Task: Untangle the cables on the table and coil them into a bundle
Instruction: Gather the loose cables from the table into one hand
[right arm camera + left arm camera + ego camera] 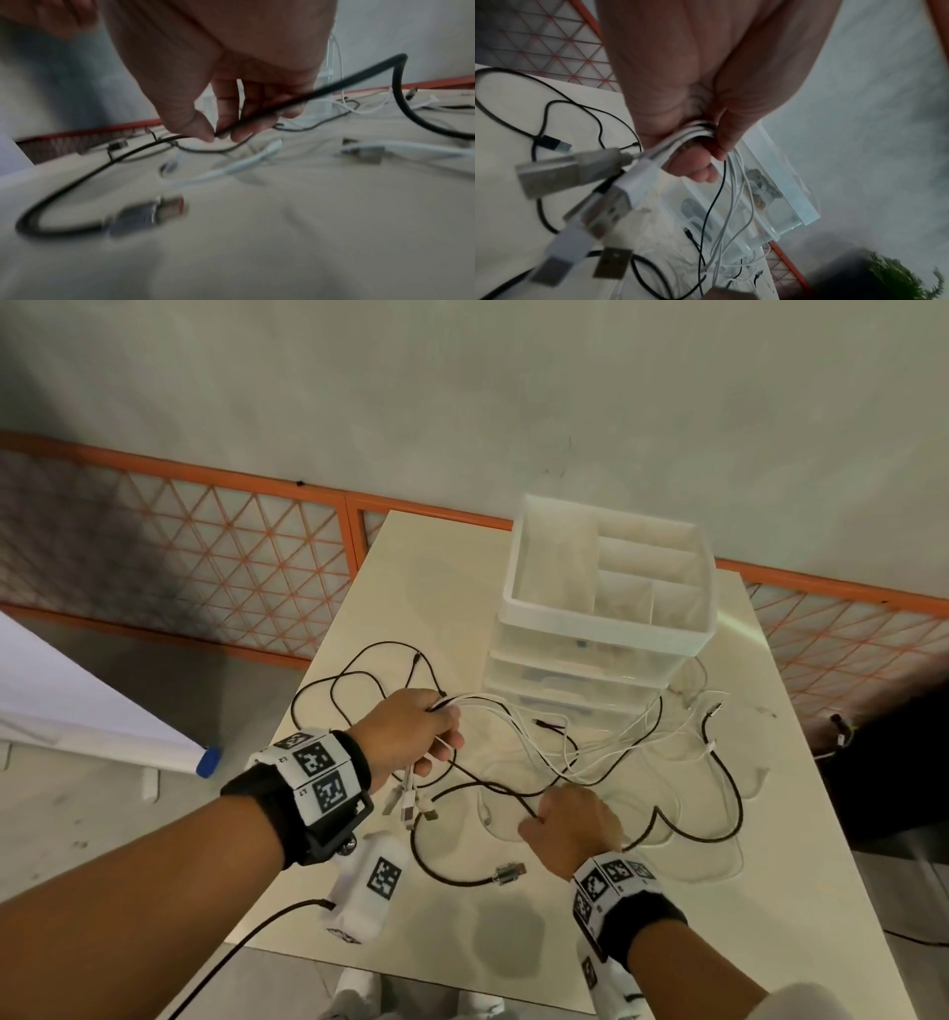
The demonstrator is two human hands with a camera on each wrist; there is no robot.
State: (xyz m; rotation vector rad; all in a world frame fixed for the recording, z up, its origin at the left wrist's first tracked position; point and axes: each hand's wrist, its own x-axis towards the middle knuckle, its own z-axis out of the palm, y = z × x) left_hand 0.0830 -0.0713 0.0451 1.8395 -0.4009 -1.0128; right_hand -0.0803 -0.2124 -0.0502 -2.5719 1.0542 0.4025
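Note:
Black and white USB cables (513, 752) lie tangled across the middle of the cream table (667, 891). My left hand (416, 737) is raised over the table's left side and grips a bunch of white cables with one black one (695, 132); their USB plugs (618, 194) hang below the fist. My right hand (565, 824) is lower, near the table's middle, and pinches a thick black braided cable (308, 95) between thumb and fingertips. That cable's metal plug (508, 871) lies on the table to the left of the right wrist.
A translucent white drawer organiser (606, 608) with open top compartments stands at the back of the table, with cables trailing past its front. An orange mesh barrier (205, 546) runs behind the table. A dark object (898, 762) sits at the right edge.

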